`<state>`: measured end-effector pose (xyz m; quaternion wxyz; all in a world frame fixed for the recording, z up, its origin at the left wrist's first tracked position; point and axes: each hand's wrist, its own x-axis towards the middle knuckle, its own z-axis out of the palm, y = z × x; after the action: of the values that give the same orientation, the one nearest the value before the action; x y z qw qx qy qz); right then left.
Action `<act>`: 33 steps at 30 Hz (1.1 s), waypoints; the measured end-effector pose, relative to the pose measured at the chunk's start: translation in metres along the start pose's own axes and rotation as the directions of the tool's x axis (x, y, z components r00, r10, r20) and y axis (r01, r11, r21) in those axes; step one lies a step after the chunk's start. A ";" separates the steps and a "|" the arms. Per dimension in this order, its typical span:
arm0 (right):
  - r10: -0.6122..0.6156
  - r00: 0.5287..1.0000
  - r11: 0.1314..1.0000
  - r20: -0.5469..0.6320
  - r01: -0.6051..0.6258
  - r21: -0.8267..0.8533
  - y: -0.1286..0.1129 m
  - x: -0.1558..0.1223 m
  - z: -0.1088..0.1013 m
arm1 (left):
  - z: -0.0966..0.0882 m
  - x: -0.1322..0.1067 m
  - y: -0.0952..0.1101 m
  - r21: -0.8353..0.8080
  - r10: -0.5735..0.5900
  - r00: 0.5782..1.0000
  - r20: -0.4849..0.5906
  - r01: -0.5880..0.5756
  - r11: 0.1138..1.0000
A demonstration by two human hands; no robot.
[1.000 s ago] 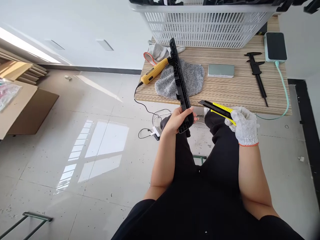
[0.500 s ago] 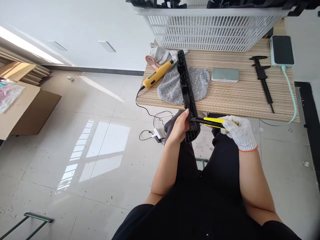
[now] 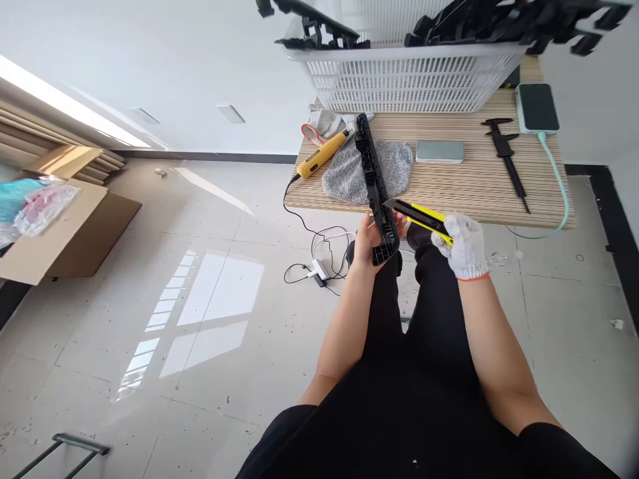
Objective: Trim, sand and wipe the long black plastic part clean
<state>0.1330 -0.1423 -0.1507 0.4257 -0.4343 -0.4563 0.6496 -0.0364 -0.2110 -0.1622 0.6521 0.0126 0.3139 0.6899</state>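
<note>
My bare left hand (image 3: 368, 241) grips the near end of a long black plastic part (image 3: 376, 179), which slants up over the grey cloth (image 3: 394, 159) on the striped table (image 3: 479, 189). My right hand (image 3: 462, 245), in a white knit glove, is closed around a yellow and black utility knife (image 3: 422, 216). The knife's tip touches the black part's right edge just above my left hand.
A white lattice basket (image 3: 409, 76) holding black parts stands at the table's back. On the table lie a yellow corded tool (image 3: 322, 152), a spare glove (image 3: 327, 122), a grey block (image 3: 439, 151), a black caliper (image 3: 506, 156) and a charging phone (image 3: 538, 108). Cardboard boxes (image 3: 64, 233) lie at left.
The knife swung in from the right until its tip met the black part, then slid a little up its edge. The view shifted, showing more of the basket.
</note>
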 end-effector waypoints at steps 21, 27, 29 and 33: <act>-0.123 0.991 0.964 0.057 0.106 0.242 -0.009 -0.003 -0.001 | -0.004 -0.094 0.020 -0.078 -0.093 0.996 0.009 0.093 0.993; -0.085 0.991 0.975 0.103 0.061 0.214 0.003 -0.007 0.014 | -0.025 -0.087 0.019 -0.106 -0.094 0.995 0.035 0.098 0.990; -0.096 0.987 0.979 0.131 0.070 0.193 0.006 -0.008 0.020 | -0.032 -0.087 0.021 -0.119 -0.078 0.996 0.052 0.083 0.989; -0.058 0.991 0.984 0.123 0.036 0.175 0.005 -0.010 0.034 | -0.032 -0.089 0.018 -0.101 -0.102 0.993 0.063 0.108 0.989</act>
<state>0.1024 -0.1605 -0.1472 0.4470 -0.3427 -0.4348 0.7027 -0.0528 -0.3039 -0.1450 0.6962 -0.0180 0.2588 0.6694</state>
